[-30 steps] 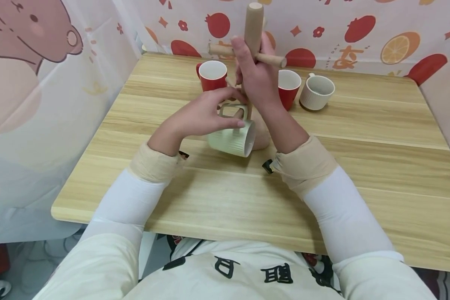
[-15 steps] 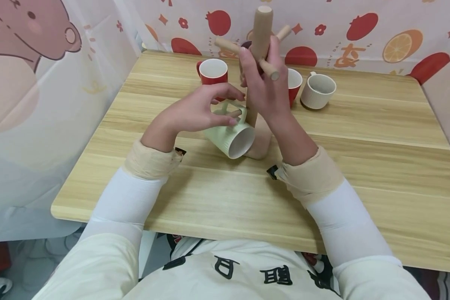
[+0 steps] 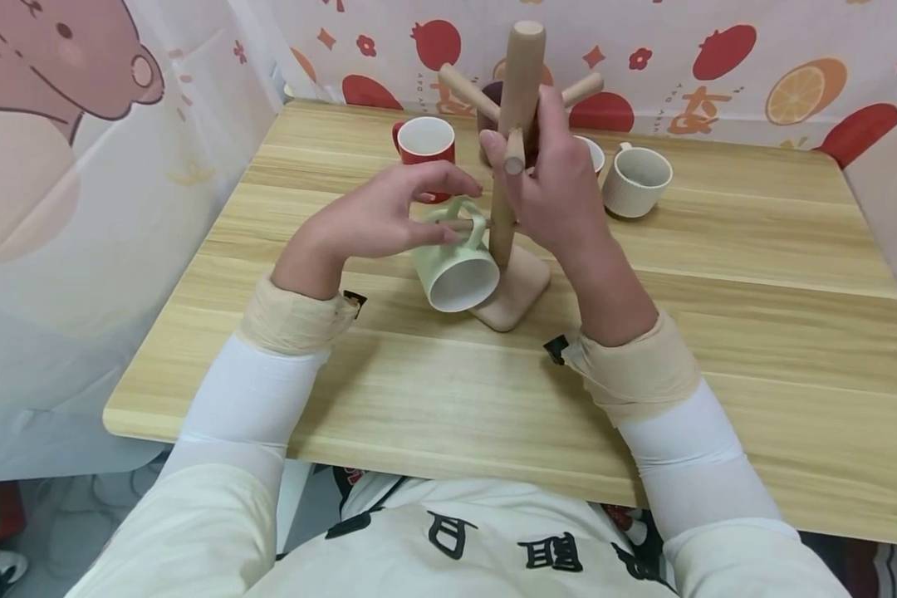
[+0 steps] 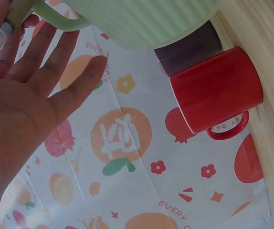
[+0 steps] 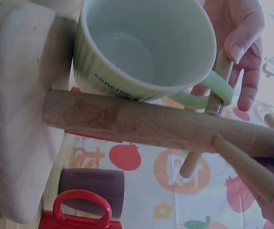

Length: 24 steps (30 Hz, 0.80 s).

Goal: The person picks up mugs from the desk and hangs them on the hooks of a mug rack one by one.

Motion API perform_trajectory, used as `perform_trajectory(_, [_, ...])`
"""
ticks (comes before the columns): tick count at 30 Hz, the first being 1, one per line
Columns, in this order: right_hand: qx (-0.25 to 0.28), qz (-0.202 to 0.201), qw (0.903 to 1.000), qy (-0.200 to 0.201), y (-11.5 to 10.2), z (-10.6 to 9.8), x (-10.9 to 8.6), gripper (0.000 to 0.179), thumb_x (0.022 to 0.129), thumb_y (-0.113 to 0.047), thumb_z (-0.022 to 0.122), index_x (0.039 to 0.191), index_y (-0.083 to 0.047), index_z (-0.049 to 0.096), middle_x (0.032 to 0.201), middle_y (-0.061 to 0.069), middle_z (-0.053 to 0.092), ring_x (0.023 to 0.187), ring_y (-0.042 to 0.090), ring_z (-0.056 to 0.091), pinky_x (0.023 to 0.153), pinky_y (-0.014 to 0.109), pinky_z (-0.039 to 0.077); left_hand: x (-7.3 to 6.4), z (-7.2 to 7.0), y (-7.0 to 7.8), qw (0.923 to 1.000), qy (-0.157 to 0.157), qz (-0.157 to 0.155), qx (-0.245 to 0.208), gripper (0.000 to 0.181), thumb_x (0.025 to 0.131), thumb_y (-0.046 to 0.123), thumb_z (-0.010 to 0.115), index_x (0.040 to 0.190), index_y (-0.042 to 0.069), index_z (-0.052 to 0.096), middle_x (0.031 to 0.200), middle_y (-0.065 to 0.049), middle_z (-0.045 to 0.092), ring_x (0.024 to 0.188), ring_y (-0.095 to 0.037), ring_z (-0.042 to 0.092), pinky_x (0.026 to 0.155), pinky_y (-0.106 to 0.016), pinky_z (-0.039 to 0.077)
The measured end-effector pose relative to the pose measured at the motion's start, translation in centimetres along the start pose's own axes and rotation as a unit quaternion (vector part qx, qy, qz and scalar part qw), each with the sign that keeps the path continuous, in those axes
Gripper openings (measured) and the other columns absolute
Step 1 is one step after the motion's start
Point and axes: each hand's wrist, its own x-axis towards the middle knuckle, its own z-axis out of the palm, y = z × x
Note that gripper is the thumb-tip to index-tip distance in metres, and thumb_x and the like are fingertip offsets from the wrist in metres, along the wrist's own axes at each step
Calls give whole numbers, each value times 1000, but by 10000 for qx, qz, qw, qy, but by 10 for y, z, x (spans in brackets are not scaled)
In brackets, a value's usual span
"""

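Note:
A wooden mug tree (image 3: 523,79) stands with its base (image 3: 514,292) on the table, several pegs sticking out from its post. My right hand (image 3: 564,195) grips the post at the upper pegs. From a lower peg, a pale green ribbed mug (image 3: 458,274) hangs by its handle, tilted with its white mouth towards me. My left hand (image 3: 381,212) is beside that handle, thumb and fingers apart around the peg's tip. Its fingers look straight and spread in the left wrist view. In the right wrist view, the left thumb (image 5: 237,45) lies at the peg's end, perhaps touching it.
A red mug (image 3: 426,139) stands behind my left hand. A dark mug (image 3: 487,116) is behind the post, and another red mug (image 3: 592,154) is mostly hidden by my right hand. A grey-white ribbed mug (image 3: 637,183) stands right. Patterned cloth (image 3: 433,50) borders the wooden table (image 3: 755,332).
The mug tree has turned in my right hand, swinging its near upper peg leftward. The green mug's mouth has turned towards me. My left hand has drawn back slightly to the left.

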Motion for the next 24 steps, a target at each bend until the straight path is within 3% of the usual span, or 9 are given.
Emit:
perform_trajectory(2, [30, -156, 9999, -37, 2, -1, 0, 50, 97, -38, 59, 134, -9, 43, 109, 2, 66, 92, 8, 65, 82, 24, 53, 0, 1, 2, 10000, 13, -10, -67, 51, 87, 2, 71, 134, 5, 52, 131, -4, 60, 126, -16, 53, 112, -41, 37])
perform_trajectory(8, [-378, -717, 9966, 145, 12, -1, -2, 51, 98, -37, 59, 133, -5, 44, 89, 8, 65, 74, 12, 61, 67, 23, 49, 6, 11, 9, 9972, 101, -209, -705, 75, 88, 3, 69, 150, 18, 30, 132, -2, 61, 125, -11, 55, 109, -38, 40])
perform_trajectory(12, [-489, -766, 9958, 86, 15, -2, -4, 56, 99, -36, 57, 142, -6, 38, 87, 11, 65, 72, 15, 59, 65, 25, 46, 13, 19, 13, 9954, 158, -215, -918, 74, 89, 8, 70, 150, 18, 29, 131, -3, 61, 121, -11, 58, 103, -34, 46])
perform_trajectory(19, [-631, -848, 9944, -74, 19, -3, -8, 74, 99, -32, 57, 155, -3, 17, 95, 17, 65, 73, 21, 59, 69, 34, 51, 24, 29, 18, 9980, 444, -257, -363, 65, 93, 15, 66, 148, 18, 32, 119, 3, 64, 106, -4, 62, 93, -26, 50])
perform_trajectory(24, [-771, -1158, 9902, -155, 28, -5, -10, 76, 99, -32, 55, 155, -1, 15, 89, 17, 65, 71, 23, 59, 66, 37, 52, 28, 36, 17, 9976, 667, 30, 175, 62, 93, 17, 65, 146, 12, 32, 113, -1, 66, 102, -8, 63, 90, -27, 52])
